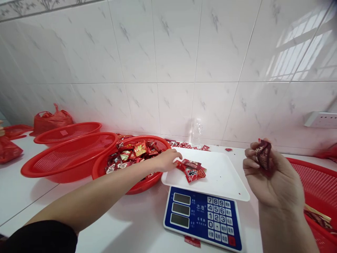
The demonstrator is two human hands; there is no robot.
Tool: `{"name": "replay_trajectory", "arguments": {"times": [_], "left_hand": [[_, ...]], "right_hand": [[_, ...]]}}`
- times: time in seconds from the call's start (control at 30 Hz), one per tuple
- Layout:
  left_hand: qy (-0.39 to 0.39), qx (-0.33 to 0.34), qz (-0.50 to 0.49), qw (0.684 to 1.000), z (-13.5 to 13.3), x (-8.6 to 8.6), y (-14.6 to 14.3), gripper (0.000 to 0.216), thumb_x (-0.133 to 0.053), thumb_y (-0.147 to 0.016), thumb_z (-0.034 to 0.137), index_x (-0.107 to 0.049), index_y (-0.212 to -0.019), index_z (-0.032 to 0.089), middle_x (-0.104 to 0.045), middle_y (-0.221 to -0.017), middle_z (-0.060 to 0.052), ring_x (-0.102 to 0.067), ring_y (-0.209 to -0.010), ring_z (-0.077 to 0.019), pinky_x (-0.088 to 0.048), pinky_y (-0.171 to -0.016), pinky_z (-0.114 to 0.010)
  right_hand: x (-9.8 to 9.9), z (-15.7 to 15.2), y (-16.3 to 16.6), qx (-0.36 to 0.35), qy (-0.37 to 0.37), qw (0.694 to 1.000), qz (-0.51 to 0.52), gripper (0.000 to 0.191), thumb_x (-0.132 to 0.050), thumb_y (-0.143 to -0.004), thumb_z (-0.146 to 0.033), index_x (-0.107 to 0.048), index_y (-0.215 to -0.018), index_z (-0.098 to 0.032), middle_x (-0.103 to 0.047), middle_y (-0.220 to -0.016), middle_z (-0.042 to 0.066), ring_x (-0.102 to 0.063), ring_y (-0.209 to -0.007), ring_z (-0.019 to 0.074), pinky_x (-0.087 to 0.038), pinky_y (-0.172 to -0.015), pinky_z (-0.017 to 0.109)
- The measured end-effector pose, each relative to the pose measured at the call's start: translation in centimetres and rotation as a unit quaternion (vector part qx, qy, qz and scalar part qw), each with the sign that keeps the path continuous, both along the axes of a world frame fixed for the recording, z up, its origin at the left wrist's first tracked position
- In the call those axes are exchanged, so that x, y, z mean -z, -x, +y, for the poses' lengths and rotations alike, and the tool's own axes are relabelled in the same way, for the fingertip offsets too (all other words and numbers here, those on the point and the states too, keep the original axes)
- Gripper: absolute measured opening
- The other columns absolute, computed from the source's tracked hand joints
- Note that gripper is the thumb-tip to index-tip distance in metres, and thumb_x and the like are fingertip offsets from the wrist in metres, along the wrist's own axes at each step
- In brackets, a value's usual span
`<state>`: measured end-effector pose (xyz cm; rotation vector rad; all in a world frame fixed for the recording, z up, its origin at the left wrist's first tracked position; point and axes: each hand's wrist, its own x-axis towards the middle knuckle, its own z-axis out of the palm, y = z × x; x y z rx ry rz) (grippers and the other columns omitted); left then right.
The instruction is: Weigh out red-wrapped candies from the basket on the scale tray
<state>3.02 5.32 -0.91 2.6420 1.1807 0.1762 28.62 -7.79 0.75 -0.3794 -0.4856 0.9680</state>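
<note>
My left hand (170, 160) reaches over the left edge of the white scale tray (223, 175). Its fingers are curled onto the end of a red snack packet (180, 165). Other small packets, including a red one with black and white lettering (194, 174), lie against it on the tray. Raised to the right of the tray, my right hand (276, 179) holds a dark red snack packet (263, 154) between thumb and fingers. The blue scale panel (201, 218) with number keys faces me below the tray.
Left of the scale, a red basket (97, 172) holds many packets, beside two more red baskets (37, 170). A red plastic bag (52, 121) sits behind them. Another red basket (316, 175) stands right. A clear bottle (197, 131) and scattered packets (181, 144) lie along the tiled wall.
</note>
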Motion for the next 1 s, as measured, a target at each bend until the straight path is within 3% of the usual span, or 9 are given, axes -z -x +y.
{"name": "replay_trajectory", "arguments": {"times": [0.17,0.33,0.43,0.63,0.73,0.83,0.9,1.0], "left_hand": [[0.073,0.005,-0.041,0.996,-1.4,1.9,-1.9,0.063,-0.041,-0.084,0.055,-0.032,-0.137,0.023,-0.033,-0.142,-0.012,-0.037,-0.126,-0.0293,-0.032,-0.102,-0.04],[0.073,0.017,0.008,0.997,-2.7,3.8,-4.4,0.079,-0.035,-0.075,0.075,-0.021,-0.141,0.035,-0.011,-0.152,-0.009,-0.004,-0.138,-0.0362,-0.005,-0.103,-0.064],[0.061,0.031,0.006,0.998,-2.5,4.5,-5.8,0.08,-0.035,-0.072,0.077,-0.024,-0.14,0.036,-0.011,-0.152,-0.01,0.001,-0.138,-0.035,0.002,-0.102,-0.066],[0.042,0.09,-0.046,0.994,-0.3,5.3,-7.2,0.067,-0.046,-0.076,0.068,-0.04,-0.133,0.035,-0.031,-0.146,-0.01,-0.014,-0.138,-0.0294,-0.009,-0.107,-0.056],[0.054,0.077,-0.053,0.994,-0.1,4.6,-7.2,0.079,-0.056,-0.068,0.068,-0.038,-0.135,0.031,-0.024,-0.149,-0.012,-0.011,-0.138,-0.0327,-0.01,-0.106,-0.058],[0.069,0.052,-0.143,0.986,-1.8,2.5,-6.8,0.094,-0.061,-0.063,0.068,-0.027,-0.141,0.027,-0.015,-0.151,-0.012,-0.006,-0.138,-0.0344,-0.009,-0.108,-0.057],[0.093,0.06,-0.252,0.961,-3.7,1.0,-6.4,0.088,-0.061,-0.069,0.062,-0.025,-0.142,0.027,-0.019,-0.15,-0.01,-0.015,-0.137,-0.0321,-0.017,-0.109,-0.051],[0.172,0.098,-0.393,0.898,-6.6,-0.2,-6.1,0.07,-0.057,-0.08,0.051,-0.029,-0.14,0.028,-0.028,-0.147,-0.008,-0.025,-0.134,-0.0291,-0.025,-0.107,-0.047]], "right_hand": [[0.0,0.0,0.1,0.002,0.0,1.0,-0.001,0.02,-0.066,-0.071,-0.017,-0.064,-0.09,-0.021,-0.053,-0.087,0.0,-0.051,-0.067,0.0069,-0.04,-0.042,0.01],[-0.1,-0.1,0.1,0.004,-0.002,1.0,0.004,0.019,-0.064,-0.073,-0.017,-0.064,-0.091,-0.02,-0.053,-0.088,0.001,-0.052,-0.068,0.0074,-0.041,-0.042,0.01],[-0.1,-0.1,0.1,0.001,-0.004,1.0,0.005,0.018,-0.063,-0.073,-0.017,-0.064,-0.091,-0.02,-0.053,-0.088,0.001,-0.052,-0.068,0.0074,-0.042,-0.043,0.01],[-0.2,-0.2,0.1,0.004,-0.003,1.0,0.005,0.016,-0.064,-0.074,-0.018,-0.064,-0.09,-0.02,-0.054,-0.087,0.001,-0.052,-0.068,0.0071,-0.042,-0.042,0.01],[-0.3,-0.2,0.0,0.006,-0.001,1.0,-0.003,0.016,-0.065,-0.075,-0.019,-0.064,-0.091,-0.021,-0.054,-0.087,0.0,-0.053,-0.067,0.0063,-0.041,-0.043,0.009],[-0.3,0.1,0.1,0.018,0.001,0.999,-0.037,0.018,-0.067,-0.075,-0.02,-0.063,-0.093,-0.024,-0.056,-0.086,-0.001,-0.054,-0.068,0.0063,-0.041,-0.044,0.009],[0.0,0.4,0.5,0.024,0.008,0.996,-0.084,0.022,-0.068,-0.075,-0.021,-0.062,-0.096,-0.025,-0.058,-0.086,-0.001,-0.056,-0.07,0.0072,-0.043,-0.046,0.011],[0.7,0.8,1.6,0.014,0.02,0.98,-0.196,0.029,-0.069,-0.075,-0.026,-0.06,-0.102,-0.027,-0.061,-0.086,-0.001,-0.056,-0.069,0.0081,-0.046,-0.05,0.014]]}}
